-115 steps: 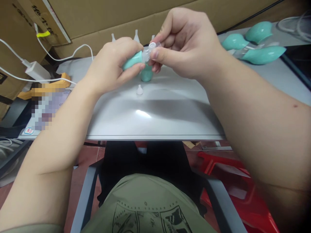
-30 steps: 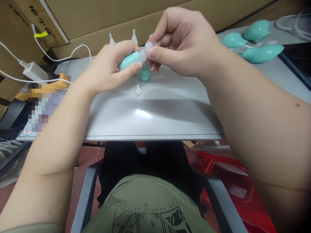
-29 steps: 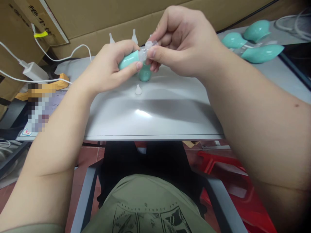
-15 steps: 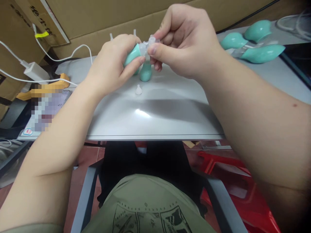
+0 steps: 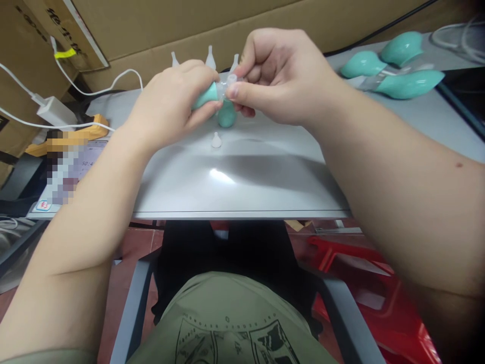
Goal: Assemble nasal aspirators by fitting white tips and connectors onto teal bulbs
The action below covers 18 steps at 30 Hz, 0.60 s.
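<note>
My left hand (image 5: 162, 108) is closed around a teal squeeze bulb (image 5: 205, 96), which lies nearly sideways and points right. On its right end sits a clear plastic fitting (image 5: 221, 91). My right hand (image 5: 282, 81) pinches a clear plastic piece (image 5: 231, 79) against that fitting with thumb and fingers; whether the two are joined I cannot tell. Behind my hands, another teal bulb (image 5: 227, 117) stands upright, partly covered. Narrow translucent tips (image 5: 210, 58) rise above my left hand and beside my right fingers. A small white cone-shaped tip (image 5: 216, 140) rests on the table in front.
Several teal bulbs with clear parts (image 5: 411, 83) lie at the right of the grey table (image 5: 242, 194). At left are a phone (image 5: 91, 159), an orange object (image 5: 76, 136), and a white charger (image 5: 56, 114) with cables. Cardboard (image 5: 151, 30) walls the back; a red stool (image 5: 364, 283) stands below right.
Both hands have come down slightly toward the table with the bulb and clear piece, and the bulb is more level. A translucent tip behind the right fingers now shows.
</note>
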Each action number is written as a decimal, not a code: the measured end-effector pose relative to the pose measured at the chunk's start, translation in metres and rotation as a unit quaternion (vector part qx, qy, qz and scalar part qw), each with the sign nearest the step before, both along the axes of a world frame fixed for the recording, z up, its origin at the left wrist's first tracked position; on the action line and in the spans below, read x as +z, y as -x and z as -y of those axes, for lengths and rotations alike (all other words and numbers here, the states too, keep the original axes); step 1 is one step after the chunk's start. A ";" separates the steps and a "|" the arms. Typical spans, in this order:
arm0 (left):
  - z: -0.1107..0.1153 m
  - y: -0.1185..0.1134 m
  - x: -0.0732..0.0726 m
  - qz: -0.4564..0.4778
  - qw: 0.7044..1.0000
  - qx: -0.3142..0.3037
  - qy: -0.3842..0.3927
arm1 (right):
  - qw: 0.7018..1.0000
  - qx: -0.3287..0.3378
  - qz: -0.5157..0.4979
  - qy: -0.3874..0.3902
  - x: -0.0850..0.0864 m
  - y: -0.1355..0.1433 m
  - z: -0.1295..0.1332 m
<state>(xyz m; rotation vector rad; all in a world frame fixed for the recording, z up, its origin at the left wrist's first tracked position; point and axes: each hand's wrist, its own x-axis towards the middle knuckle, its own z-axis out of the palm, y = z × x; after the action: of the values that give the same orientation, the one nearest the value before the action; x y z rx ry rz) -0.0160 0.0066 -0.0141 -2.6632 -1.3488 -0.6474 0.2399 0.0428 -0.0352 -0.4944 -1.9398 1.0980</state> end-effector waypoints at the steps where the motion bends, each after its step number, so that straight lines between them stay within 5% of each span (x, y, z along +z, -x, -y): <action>1: -0.001 0.001 0.001 -0.005 1.000 -0.004 0.004 | 1.000 0.006 -0.006 0.006 -0.001 0.000 0.000; 9: -0.005 0.004 0.001 -0.005 0.998 -0.051 0.027 | 0.999 -0.015 0.026 0.044 0.003 0.004 0.011; 18: -0.005 -0.001 -0.004 0.045 0.998 -0.029 -0.014 | 0.997 -0.065 -0.006 0.033 -0.001 0.018 0.020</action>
<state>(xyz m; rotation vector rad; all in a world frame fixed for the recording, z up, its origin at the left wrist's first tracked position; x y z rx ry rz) -0.0152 0.0120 -0.0184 -2.6901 -1.2790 -0.7949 0.2220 0.0232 -0.0367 -0.6387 -1.8380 1.0816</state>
